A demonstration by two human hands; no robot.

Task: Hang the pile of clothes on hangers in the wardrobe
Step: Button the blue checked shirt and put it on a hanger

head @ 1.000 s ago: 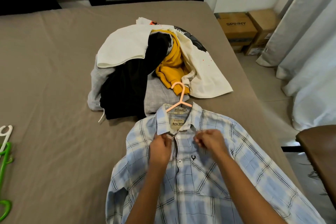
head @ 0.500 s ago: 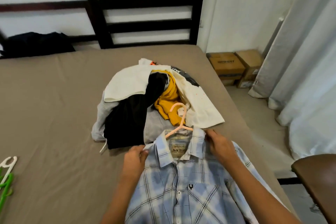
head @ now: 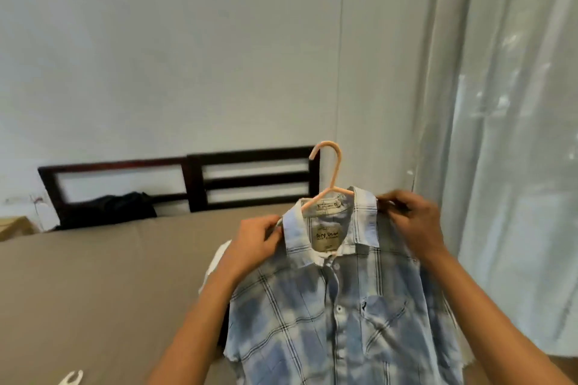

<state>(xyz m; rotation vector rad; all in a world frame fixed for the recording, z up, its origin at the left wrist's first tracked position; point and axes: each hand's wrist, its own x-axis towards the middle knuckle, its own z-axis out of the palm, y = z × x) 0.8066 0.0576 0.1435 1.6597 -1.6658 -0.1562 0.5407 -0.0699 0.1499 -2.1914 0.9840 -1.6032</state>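
I hold the shirt (head: pixel 337 306) upright before me, over the right edge of the bed (head: pixel 93 275). It sits on the hanger (head: pixel 328 178), whose hook stands above the collar. My left hand (head: pixel 259 241) grips the shirt left of the collar; my right hand (head: pixel 416 222) grips it right of the collar. Behind the shirt, the headboard (head: pixel 194 178) runs along the bed's far edge. A bundle (head: pixel 106 209) lies at that far edge, left of centre. A second hanger (head: pixel 72 378) lies at the near edge, left. The curtain (head: pixel 500 134) hangs right of the bed.
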